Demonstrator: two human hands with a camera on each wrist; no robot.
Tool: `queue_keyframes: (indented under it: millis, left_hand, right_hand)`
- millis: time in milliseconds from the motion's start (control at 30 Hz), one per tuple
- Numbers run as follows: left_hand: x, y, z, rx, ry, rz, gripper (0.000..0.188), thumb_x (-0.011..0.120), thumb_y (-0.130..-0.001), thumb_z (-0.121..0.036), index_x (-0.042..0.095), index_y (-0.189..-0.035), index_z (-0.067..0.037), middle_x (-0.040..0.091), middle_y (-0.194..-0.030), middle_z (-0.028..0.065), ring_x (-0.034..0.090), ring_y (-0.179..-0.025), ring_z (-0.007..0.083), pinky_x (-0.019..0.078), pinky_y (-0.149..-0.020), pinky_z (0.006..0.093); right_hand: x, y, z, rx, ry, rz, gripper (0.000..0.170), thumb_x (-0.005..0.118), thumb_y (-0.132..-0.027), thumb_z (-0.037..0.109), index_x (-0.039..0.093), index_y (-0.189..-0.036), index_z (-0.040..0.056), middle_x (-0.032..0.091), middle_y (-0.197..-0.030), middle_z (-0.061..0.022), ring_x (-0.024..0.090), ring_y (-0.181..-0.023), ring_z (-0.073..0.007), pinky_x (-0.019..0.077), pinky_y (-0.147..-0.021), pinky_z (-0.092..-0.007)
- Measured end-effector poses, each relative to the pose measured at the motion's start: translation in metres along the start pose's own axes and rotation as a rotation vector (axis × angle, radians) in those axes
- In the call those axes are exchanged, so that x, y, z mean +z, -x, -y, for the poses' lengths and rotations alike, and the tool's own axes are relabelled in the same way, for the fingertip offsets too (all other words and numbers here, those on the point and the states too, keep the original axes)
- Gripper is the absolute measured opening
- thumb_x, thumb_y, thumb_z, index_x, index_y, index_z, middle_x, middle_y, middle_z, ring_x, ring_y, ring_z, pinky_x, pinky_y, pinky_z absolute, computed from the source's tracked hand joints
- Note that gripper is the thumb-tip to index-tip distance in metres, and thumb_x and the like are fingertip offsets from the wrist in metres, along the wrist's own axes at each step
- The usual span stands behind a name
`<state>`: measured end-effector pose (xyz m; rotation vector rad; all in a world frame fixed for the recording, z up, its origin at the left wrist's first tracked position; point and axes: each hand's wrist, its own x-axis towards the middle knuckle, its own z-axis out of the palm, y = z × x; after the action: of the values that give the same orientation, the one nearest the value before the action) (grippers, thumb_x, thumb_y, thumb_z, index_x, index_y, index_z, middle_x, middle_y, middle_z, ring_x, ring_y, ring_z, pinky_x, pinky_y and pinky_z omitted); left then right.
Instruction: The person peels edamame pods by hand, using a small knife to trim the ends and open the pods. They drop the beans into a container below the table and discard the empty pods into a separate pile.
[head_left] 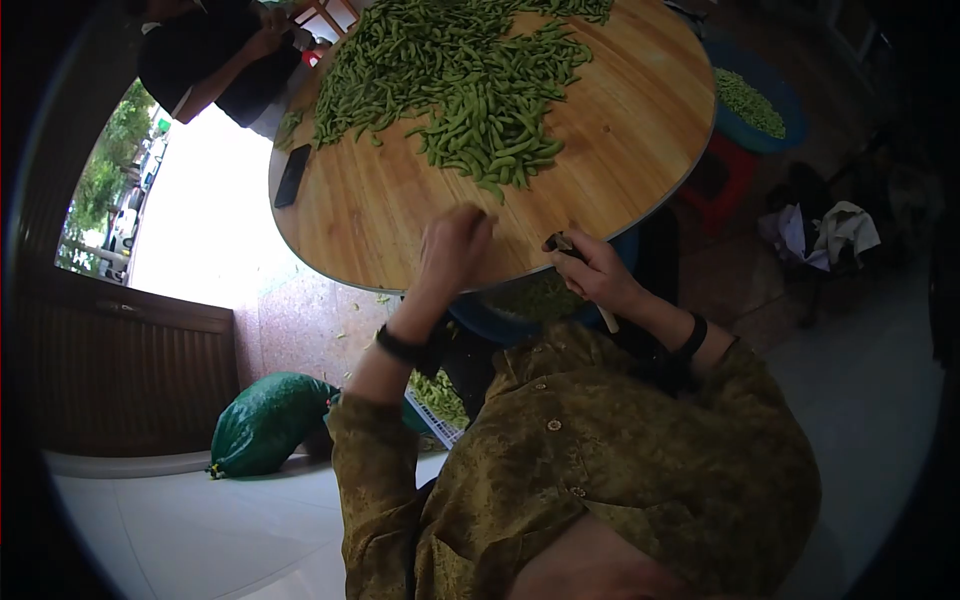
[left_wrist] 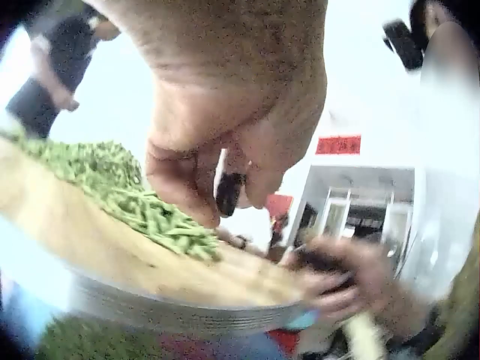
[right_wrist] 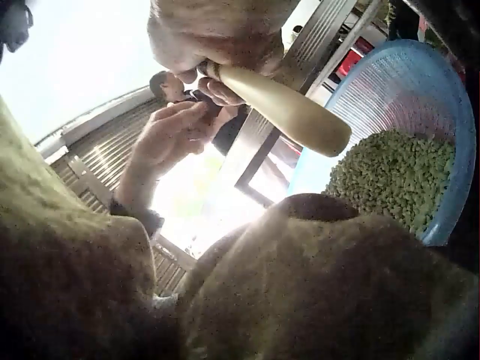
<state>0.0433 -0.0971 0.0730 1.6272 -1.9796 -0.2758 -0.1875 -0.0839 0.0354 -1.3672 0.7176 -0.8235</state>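
no text is legible; the red sign (left_wrist: 339, 145) on the white wall (left_wrist: 375, 97) bears only blurred marks.

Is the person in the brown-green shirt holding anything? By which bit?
The right hand grips a pale handle by its narrow end, and the wide end sticks out. I can't tell whether the left hand holds anything.

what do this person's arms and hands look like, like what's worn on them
The left sleeve and right sleeve are mottled olive-brown cloth, ending short of the wrists. There is a left black band and a right black band, one per wrist. The left hand and right hand are ungloved
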Motion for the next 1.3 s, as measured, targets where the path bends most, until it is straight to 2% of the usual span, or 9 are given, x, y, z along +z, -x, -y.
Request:
queue_keyframes:
  millis: [167, 267, 467, 533, 767, 867, 933, 1033, 1300]
  left_hand:
    - [0.037, -0.050, 0.008, -0.134, -0.085, -0.159, 0.033, 0.065, -0.081, -0.028, 0.062, -0.088, 0.004, 0.062, -0.082, 0.0245, 0.061, -0.083, 0.0406, 0.0474, -0.070, 0.0460]
    - [0.044, -0.052, 0.024, -0.215, 0.048, -0.027, 0.035, 0.067, -0.078, -0.028, 0.061, -0.090, 0.005, 0.062, -0.086, 0.0263, 0.060, -0.088, 0.0425, 0.0470, -0.074, 0.0474]
    - [0.039, -0.028, 0.034, -0.064, -0.177, -0.049, 0.032, 0.066, -0.075, -0.019, 0.060, -0.095, 0.005, 0.063, -0.090, 0.0252, 0.062, -0.086, 0.0404, 0.0484, -0.073, 0.0452]
    - [0.030, -0.031, 0.033, -0.261, 0.099, 0.024, 0.029, 0.066, -0.074, -0.018, 0.060, -0.093, 0.004, 0.063, -0.087, 0.0238, 0.063, -0.085, 0.0377, 0.0491, -0.071, 0.0436]
    - [0.021, 0.003, 0.014, -0.114, 0.152, -0.029, 0.027, 0.070, -0.076, -0.021, 0.061, -0.084, 0.003, 0.063, -0.073, 0.0150, 0.062, -0.068, 0.0269, 0.0486, -0.062, 0.0359]
    - [0.013, 0.018, -0.008, -0.223, 0.499, -0.005, 0.021, 0.069, -0.080, -0.017, 0.061, -0.076, 0.002, 0.057, -0.061, 0.0052, 0.054, -0.053, 0.0146, 0.0435, -0.051, 0.0284]
    - [0.006, 0.025, -0.018, -0.437, 0.882, 0.199, 0.018, 0.069, -0.083, -0.014, 0.062, -0.072, -0.001, 0.052, -0.057, -0.0014, 0.045, -0.046, 0.0058, 0.0339, -0.043, 0.0230]
    - [0.007, 0.034, -0.019, -0.469, 0.974, 0.272, 0.019, 0.068, -0.084, -0.014, 0.062, -0.071, -0.003, 0.052, -0.058, -0.0025, 0.041, -0.045, 0.0040, 0.0269, -0.041, 0.0205]
    - [0.011, 0.039, -0.015, -0.455, 1.098, 0.220, 0.019, 0.070, -0.083, -0.013, 0.062, -0.068, -0.005, 0.050, -0.056, -0.0049, 0.041, -0.048, 0.0023, 0.0272, -0.043, 0.0202]
  right_hand:
    - [-0.004, 0.004, 0.005, 0.084, -0.093, 0.029, 0.026, 0.048, -0.096, 0.018, 0.050, -0.115, 0.0009, 0.048, -0.069, 0.0003, 0.044, -0.053, -0.0052, 0.0362, -0.047, -0.0212]
    - [-0.007, 0.002, 0.001, 0.104, -0.104, 0.009, 0.027, 0.043, -0.097, 0.017, 0.048, -0.119, 0.0006, 0.048, -0.068, -0.0009, 0.041, -0.049, -0.0055, 0.0341, -0.043, -0.0201]
    - [-0.008, -0.009, -0.005, 0.180, -0.254, 0.012, 0.025, 0.044, -0.096, 0.017, 0.048, -0.116, 0.0023, 0.050, -0.069, -0.0026, 0.046, -0.051, -0.0071, 0.0362, -0.041, -0.0213]
    - [-0.002, -0.014, -0.005, 0.175, -0.279, 0.059, 0.033, 0.042, -0.097, 0.015, 0.043, -0.128, 0.0036, 0.051, -0.075, -0.0035, 0.046, -0.053, -0.0073, 0.0360, -0.041, -0.0202]
    - [0.012, -0.018, 0.002, 0.228, -0.364, 0.108, 0.026, 0.043, -0.096, 0.015, 0.047, -0.120, 0.0035, 0.052, -0.074, -0.0036, 0.047, -0.053, -0.0075, 0.0361, -0.041, -0.0202]
    - [0.013, -0.016, 0.004, 0.207, -0.389, 0.134, 0.026, 0.043, -0.097, 0.015, 0.047, -0.120, 0.0038, 0.053, -0.076, -0.0044, 0.047, -0.053, -0.0077, 0.0360, -0.041, -0.0199]
    - [0.011, -0.015, 0.002, 0.217, -0.480, 0.200, 0.030, 0.043, -0.098, 0.016, 0.045, -0.125, 0.0042, 0.054, -0.079, -0.0050, 0.046, -0.052, -0.0079, 0.0361, -0.041, -0.0198]
    - [0.009, -0.013, 0.006, 0.232, -0.591, 0.298, 0.034, 0.039, -0.098, 0.014, 0.040, -0.131, 0.0038, 0.050, -0.079, -0.0075, 0.043, -0.051, -0.0085, 0.0365, -0.041, -0.0198]
    - [0.010, -0.006, 0.010, 0.249, -0.680, 0.366, 0.037, 0.038, -0.099, 0.016, 0.037, -0.134, 0.0042, 0.046, -0.078, -0.0073, 0.039, -0.050, -0.0087, 0.0349, -0.041, -0.0193]
